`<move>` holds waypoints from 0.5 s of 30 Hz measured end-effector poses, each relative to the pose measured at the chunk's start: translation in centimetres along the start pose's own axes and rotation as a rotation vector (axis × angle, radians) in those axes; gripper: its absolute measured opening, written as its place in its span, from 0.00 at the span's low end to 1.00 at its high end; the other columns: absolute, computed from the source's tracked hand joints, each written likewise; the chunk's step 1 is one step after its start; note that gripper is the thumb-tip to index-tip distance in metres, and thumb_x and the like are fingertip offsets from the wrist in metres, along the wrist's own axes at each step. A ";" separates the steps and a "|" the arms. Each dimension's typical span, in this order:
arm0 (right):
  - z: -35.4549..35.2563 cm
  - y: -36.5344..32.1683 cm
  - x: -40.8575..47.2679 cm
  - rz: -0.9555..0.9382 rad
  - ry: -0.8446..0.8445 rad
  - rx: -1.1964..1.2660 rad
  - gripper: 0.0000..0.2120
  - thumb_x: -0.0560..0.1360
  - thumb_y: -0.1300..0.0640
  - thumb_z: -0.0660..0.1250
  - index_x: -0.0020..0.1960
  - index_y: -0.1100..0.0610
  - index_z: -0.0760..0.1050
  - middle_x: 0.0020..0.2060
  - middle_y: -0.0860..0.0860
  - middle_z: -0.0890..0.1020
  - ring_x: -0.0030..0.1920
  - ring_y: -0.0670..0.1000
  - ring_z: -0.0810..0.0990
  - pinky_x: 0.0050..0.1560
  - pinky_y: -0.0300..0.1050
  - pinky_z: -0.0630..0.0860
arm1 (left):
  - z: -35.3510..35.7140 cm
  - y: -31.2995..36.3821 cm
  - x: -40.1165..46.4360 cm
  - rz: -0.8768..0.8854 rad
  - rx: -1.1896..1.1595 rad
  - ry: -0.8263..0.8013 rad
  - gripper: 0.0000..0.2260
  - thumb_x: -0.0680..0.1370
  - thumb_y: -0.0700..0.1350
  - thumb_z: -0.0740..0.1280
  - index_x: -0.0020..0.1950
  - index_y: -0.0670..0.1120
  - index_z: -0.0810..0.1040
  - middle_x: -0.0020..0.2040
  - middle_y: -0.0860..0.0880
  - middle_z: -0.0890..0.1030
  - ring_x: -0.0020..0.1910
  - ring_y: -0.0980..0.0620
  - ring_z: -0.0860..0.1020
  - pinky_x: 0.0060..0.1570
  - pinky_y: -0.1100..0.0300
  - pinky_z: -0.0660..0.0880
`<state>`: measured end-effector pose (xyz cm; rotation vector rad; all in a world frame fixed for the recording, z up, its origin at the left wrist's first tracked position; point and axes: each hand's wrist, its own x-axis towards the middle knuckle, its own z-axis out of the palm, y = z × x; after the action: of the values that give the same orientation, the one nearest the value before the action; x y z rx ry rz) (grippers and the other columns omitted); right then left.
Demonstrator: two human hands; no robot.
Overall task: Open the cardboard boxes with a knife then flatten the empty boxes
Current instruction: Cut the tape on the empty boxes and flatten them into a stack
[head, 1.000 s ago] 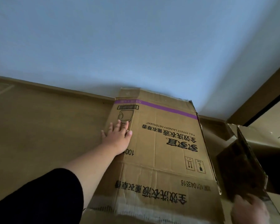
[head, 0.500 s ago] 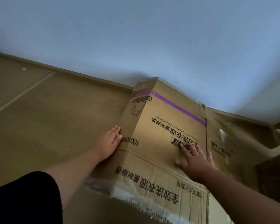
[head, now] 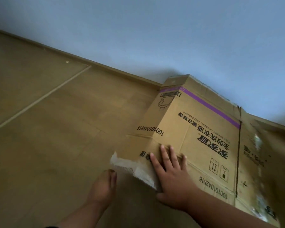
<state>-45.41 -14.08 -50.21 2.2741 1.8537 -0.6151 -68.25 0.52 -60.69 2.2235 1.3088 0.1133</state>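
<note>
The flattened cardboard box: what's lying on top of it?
Only the right hand presses flat on the flattened cardboard box. The left hand is beside it on the floor. Underneath is hidden.

The room is dim, with a cool, flat light and no glare anywhere. The wall (head: 171, 30) reads a bluish grey, darker toward the top left corner. The flattened box (head: 196, 129) throws a soft shadow on the wall just above its far end. The right edge of the picture is smeared with motion blur, so the print there cannot be read. The left hand (head: 104, 188) is dark and soft-edged. The floor (head: 48, 129) seam bends with wide-angle distortion.
</note>
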 end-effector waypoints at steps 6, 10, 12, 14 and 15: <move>-4.0 1.7 -0.6 -0.025 -0.012 0.010 0.52 0.70 0.35 0.62 0.75 0.40 0.24 0.76 0.54 0.28 0.76 0.59 0.27 0.76 0.68 0.41 | 4.1 3.8 0.3 0.542 0.227 -0.205 0.25 0.84 0.58 0.46 0.57 0.49 0.81 0.53 0.50 0.83 0.49 0.50 0.82 0.45 0.62 0.79; -7.8 3.9 -1.0 -0.029 -0.016 0.050 0.48 0.70 0.36 0.59 0.76 0.37 0.27 0.78 0.50 0.33 0.78 0.55 0.33 0.78 0.62 0.46 | 4.8 7.7 1.7 0.693 0.312 -0.226 0.17 0.81 0.56 0.57 0.62 0.49 0.78 0.58 0.50 0.82 0.54 0.48 0.81 0.50 0.56 0.80; -9.4 4.5 -0.8 -0.039 -0.044 0.061 0.47 0.70 0.37 0.59 0.76 0.37 0.29 0.79 0.49 0.36 0.79 0.53 0.36 0.79 0.57 0.49 | 4.6 9.6 1.9 0.710 0.364 -0.236 0.20 0.80 0.56 0.57 0.67 0.48 0.76 0.64 0.49 0.79 0.58 0.47 0.79 0.54 0.53 0.79; -10.3 4.8 -0.2 -0.058 -0.082 0.091 0.45 0.72 0.39 0.60 0.78 0.38 0.32 0.80 0.49 0.38 0.80 0.50 0.39 0.78 0.53 0.51 | 4.6 11.3 2.3 0.728 0.461 -0.217 0.24 0.82 0.53 0.55 0.76 0.47 0.64 0.75 0.47 0.67 0.65 0.44 0.73 0.60 0.50 0.72; -10.6 4.9 0.1 -0.067 -0.093 0.107 0.45 0.72 0.39 0.60 0.78 0.37 0.33 0.80 0.48 0.39 0.80 0.49 0.41 0.78 0.53 0.52 | 4.4 12.4 2.5 0.742 0.461 -0.223 0.25 0.82 0.52 0.55 0.79 0.47 0.58 0.78 0.47 0.61 0.67 0.43 0.69 0.62 0.48 0.70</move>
<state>-38.32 -11.28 -41.37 2.2128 1.9030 -0.8350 -55.77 -3.83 -58.70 2.9109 0.3587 -0.1803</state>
